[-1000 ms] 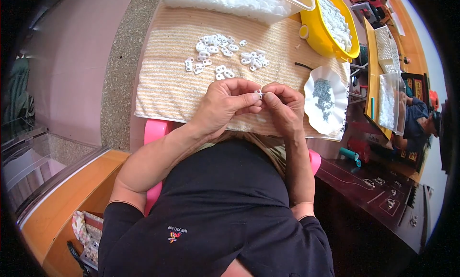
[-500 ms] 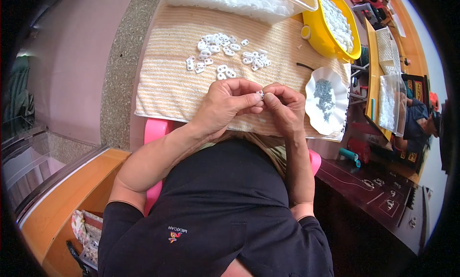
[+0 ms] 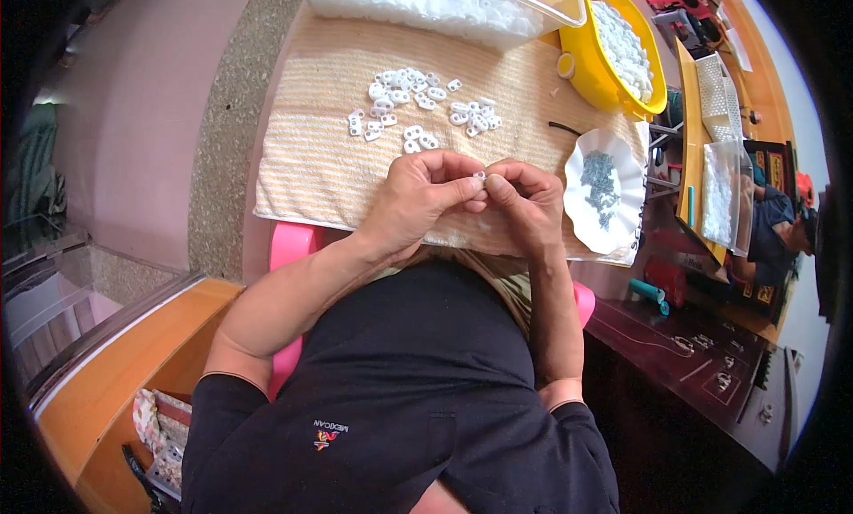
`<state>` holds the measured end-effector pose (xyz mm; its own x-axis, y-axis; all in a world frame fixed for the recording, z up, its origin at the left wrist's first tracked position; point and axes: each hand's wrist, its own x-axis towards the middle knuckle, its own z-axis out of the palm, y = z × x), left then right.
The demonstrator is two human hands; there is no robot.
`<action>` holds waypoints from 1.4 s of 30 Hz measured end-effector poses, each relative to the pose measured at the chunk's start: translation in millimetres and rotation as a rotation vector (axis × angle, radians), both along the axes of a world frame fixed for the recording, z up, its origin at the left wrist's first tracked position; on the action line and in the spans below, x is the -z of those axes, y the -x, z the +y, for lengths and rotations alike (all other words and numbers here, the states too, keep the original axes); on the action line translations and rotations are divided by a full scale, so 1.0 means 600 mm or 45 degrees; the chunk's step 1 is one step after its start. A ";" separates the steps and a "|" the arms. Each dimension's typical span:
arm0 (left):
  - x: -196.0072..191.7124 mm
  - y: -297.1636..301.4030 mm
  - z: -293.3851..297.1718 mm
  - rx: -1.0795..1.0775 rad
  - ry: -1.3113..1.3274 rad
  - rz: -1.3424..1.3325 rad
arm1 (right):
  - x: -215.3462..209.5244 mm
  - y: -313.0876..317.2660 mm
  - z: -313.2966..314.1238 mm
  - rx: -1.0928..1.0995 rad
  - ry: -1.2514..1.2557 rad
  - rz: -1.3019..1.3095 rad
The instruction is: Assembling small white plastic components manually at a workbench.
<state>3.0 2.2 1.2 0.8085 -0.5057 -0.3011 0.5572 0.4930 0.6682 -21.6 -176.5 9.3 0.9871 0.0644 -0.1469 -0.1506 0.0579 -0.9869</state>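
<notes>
Between the fingertips of both hands is a small white plastic piece (image 3: 480, 175), mostly covered by the fingers. My left hand (image 3: 425, 192) pinches it from the left, thumb against the curled forefinger. From the other side my right hand (image 3: 526, 199) meets it, thumb and forefinger closed. Just beyond the hands, small white oval pieces with two holes (image 3: 419, 139) lie on the striped towel (image 3: 311, 159). Larger loose groups of similar pieces (image 3: 399, 87) are spread farther back. Right of my right hand, a white wavy-rimmed dish (image 3: 585, 221) holds a heap of tiny dark grey parts (image 3: 601, 187).
A clear plastic box (image 3: 569, 16) of white pieces stands at the far edge. Beside it is a yellow tub (image 3: 576, 47), also filled with white pieces. A short black strip (image 3: 563, 127) lies near the dish. Another person (image 3: 775, 234) is at the far right by an orange bench.
Both hands stay together on the small white piece, with only slight finger movement. The whole view has shifted a little; the things on the towel keep their places.
</notes>
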 end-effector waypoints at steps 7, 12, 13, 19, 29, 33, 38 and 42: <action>0.003 0.001 0.003 0.026 0.051 0.017 | -0.005 -0.003 -0.006 -0.063 0.054 -0.057; 0.000 -0.002 0.005 0.016 0.052 0.022 | -0.014 -0.008 -0.009 -0.089 0.033 -0.030; 0.000 -0.002 0.005 0.015 0.056 0.024 | -0.015 -0.008 -0.010 -0.103 0.039 -0.021; -0.001 -0.001 0.006 0.005 0.069 0.006 | -0.037 -0.017 -0.013 -0.187 0.047 0.047; -0.008 0.001 0.006 -0.065 0.078 0.024 | -0.024 -0.074 -0.016 -0.152 0.503 -0.189; -0.012 0.002 0.007 -0.118 0.123 0.043 | -0.018 -0.103 0.001 -0.208 0.764 -0.449; -0.012 0.002 0.007 -0.126 0.164 0.041 | -0.024 -0.116 0.025 -0.177 1.319 -0.624; -0.013 0.001 0.007 -0.119 0.158 0.041 | -0.020 -0.121 0.031 -0.176 1.403 -0.633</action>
